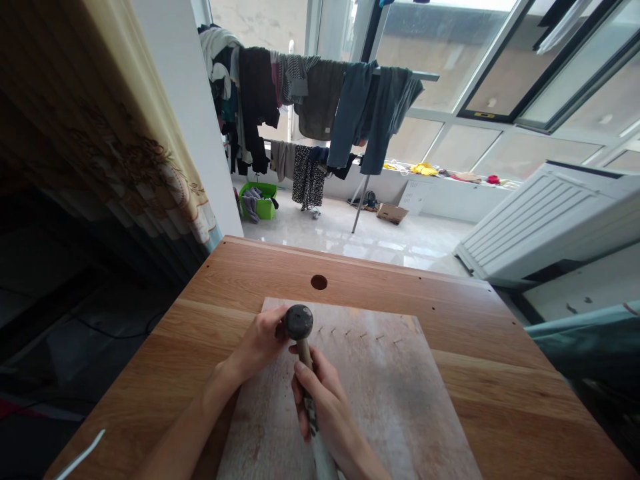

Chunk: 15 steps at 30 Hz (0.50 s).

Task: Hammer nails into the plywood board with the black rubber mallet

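Observation:
My right hand (325, 393) is wrapped round the handle of a mallet (299, 323) with a round black head. Its grip end points down toward me. My left hand (263, 343) is closed at the upper left of a wooden board (370, 400), right beside the mallet head. That head covers its fingertips, so whatever they pinch is hidden. To the right, a row of several thin nails (363, 335) stands up from the board near its far edge, some of them leaning.
The board lies on a brown wooden tabletop (480, 373) with a round hole (319, 282) near its far edge. Beyond stand a laundry rack hung with clothes (320, 100) and a green basket (267, 208). A curtain (150, 153) hangs at left; a white panelled unit (540, 213) is at right.

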### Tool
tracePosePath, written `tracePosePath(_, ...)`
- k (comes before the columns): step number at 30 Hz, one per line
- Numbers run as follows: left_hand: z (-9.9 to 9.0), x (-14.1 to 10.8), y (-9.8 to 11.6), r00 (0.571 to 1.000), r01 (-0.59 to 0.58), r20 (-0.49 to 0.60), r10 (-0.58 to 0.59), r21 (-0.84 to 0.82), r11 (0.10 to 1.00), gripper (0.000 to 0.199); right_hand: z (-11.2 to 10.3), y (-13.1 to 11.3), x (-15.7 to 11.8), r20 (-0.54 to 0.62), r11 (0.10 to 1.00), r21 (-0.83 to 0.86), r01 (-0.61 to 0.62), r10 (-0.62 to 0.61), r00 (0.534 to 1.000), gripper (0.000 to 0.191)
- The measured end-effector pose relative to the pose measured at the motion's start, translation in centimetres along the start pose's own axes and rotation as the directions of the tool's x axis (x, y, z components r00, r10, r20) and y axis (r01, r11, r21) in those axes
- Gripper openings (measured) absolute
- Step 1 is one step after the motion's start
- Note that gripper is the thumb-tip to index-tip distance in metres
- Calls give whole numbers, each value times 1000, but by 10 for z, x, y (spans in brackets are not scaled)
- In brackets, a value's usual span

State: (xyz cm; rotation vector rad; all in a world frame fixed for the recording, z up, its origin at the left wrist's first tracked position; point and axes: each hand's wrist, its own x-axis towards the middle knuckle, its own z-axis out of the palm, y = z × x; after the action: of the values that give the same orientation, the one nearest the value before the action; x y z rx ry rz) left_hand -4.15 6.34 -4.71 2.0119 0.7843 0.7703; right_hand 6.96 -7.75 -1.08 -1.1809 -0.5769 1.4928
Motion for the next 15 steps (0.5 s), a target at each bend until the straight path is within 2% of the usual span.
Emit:
tracePosePath(5, -1, 0, 0, 1000, -21, 16, 21, 25, 999, 13, 4, -1, -1, 22, 1000, 11, -7, 7, 1000, 61)
tracePosePath(9, 0, -1, -2, 1000, -24, 9, 24, 46, 999, 16, 5, 1, -11, -15, 989, 145, 36, -34, 999, 60)
tracePosePath(12, 1, -1, -2, 1000, -24, 15, 23, 29, 999, 19, -4, 2, -27, -136, 962, 234, 143, -114, 984, 54)
tracePosePath(15, 1, -2, -2, 999, -40, 27, 39, 52, 998, 17, -25, 4, -46, -300, 967, 233, 106, -32, 954, 58)
